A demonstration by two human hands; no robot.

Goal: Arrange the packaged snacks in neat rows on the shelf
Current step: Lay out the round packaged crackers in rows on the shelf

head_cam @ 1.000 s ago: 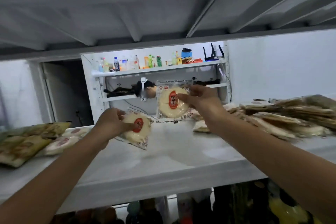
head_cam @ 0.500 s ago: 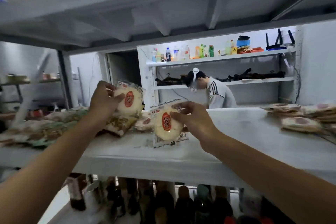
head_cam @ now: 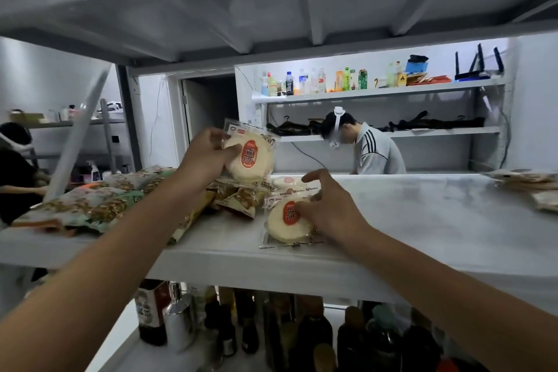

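Green snack packets [head_cam: 90,205] lie in a loose overlapping heap at the left end of the shelf [head_cam: 422,220]. The left forearm rises from the lower left corner and crosses the shelf's front edge above that heap. The left hand [head_cam: 208,157] is up off the shelf surface with the wrist nearly straight. Its thumb and curled fingers grip the left edge of the raised cake packet [head_cam: 250,157], a clear wrapper over a pale round cake with a red label. That packet is held upright, label towards the camera, above the brown packets [head_cam: 238,193] lying just beside the heap. Immediately right of these, the flat cake packet [head_cam: 287,220] lies on the shelf near the front edge, label up. A third cake packet [head_cam: 287,182] lies just behind it. The right forearm comes in from the lower right corner. The right hand [head_cam: 329,208] arches over the flat cake packet: the thumb rests on its face by the label, the lower fingers curl at its right edge, and the index finger is lifted clear. Further packets [head_cam: 531,184] lie at the shelf's far right end, well apart. Bottles [head_cam: 241,329] stand on the level below.
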